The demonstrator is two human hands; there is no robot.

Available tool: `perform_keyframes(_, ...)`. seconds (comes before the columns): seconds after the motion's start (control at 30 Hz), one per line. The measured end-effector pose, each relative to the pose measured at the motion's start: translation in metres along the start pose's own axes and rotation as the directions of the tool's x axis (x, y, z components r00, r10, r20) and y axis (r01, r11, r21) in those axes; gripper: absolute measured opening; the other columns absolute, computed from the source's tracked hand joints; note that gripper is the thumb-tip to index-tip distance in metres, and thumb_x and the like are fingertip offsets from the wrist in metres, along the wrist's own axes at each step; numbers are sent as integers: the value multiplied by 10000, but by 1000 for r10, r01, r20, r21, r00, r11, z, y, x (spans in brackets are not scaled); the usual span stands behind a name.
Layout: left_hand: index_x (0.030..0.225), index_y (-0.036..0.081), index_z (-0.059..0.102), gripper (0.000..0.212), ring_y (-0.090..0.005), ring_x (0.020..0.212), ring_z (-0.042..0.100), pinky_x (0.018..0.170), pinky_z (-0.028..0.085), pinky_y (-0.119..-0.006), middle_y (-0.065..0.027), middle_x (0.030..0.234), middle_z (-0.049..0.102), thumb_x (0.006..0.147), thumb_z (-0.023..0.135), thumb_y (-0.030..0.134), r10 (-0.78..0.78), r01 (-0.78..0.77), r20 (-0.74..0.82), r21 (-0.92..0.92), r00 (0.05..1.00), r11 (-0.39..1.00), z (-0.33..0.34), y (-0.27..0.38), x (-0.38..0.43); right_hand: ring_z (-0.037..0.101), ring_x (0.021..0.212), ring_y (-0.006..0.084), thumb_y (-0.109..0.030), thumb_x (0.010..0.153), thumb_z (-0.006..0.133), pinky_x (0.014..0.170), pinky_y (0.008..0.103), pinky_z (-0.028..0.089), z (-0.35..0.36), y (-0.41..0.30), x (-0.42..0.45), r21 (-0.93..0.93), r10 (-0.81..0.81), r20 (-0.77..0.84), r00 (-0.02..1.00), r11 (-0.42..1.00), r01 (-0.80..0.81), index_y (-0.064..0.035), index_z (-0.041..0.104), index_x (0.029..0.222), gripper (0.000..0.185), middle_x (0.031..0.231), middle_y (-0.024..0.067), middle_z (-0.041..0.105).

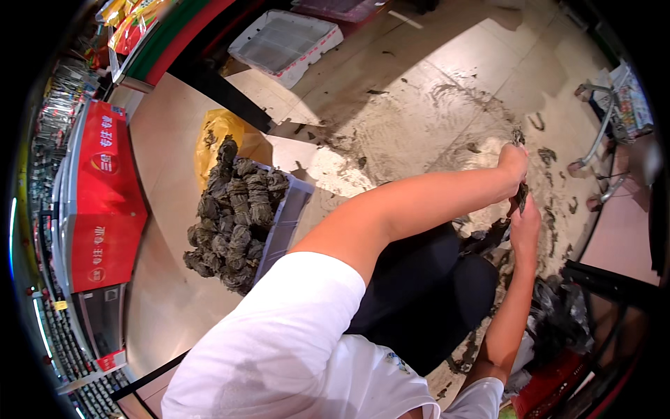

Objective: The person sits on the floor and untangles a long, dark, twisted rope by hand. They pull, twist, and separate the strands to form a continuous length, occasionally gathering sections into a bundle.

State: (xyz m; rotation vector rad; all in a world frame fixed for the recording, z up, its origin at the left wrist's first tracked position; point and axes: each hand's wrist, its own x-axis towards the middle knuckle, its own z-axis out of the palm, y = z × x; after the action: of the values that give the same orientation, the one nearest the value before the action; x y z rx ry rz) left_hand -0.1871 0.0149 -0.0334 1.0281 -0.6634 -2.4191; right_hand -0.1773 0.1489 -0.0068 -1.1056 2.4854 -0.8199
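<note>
My left hand [513,162] and my right hand [525,220] are close together at the right, each closed around a dark, wet-looking, seaweed-like strand [522,198]. Part of it sticks out beyond my left hand. More dark, limp strips [484,238] lie by my knees, partly hidden by my arms and legs. On the left, tied, wrinkled bundles of dark, seaweed-like material [238,209] are heaped at a lilac plastic crate [285,220]. Behind the heap stands a yellow plastic bag [217,136].
Muddy smears and dark scraps cover the tiled floor [419,120]. A white foam box [288,44] stands at the top. Metal legs with casters [599,136] are at the right, black plastic bags [562,314] at lower right. A red display case [104,199] stands left.
</note>
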Motion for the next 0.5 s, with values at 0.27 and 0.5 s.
perform_keyframes(0.27,797,103,424,250,-89,477,303,450,309,-229,35,584,334,1016,361,207,-205,302,330,-276,921,913,16,38,-102,542,832,450,-383,901,549,696,487,418,-92,-36,-39,-266,-305,138,942,905,332,4,504,936,392,844,248,581)
perform_keyframes(0.5,918,102,505,106,-155,730,538,735,479,-350,-32,796,556,962,483,196,-260,305,306,-106,916,947,-35,30,-109,565,872,374,-312,884,591,778,422,450,-75,-64,-58,-200,-443,-136,886,888,413,6,497,1006,353,949,192,554)
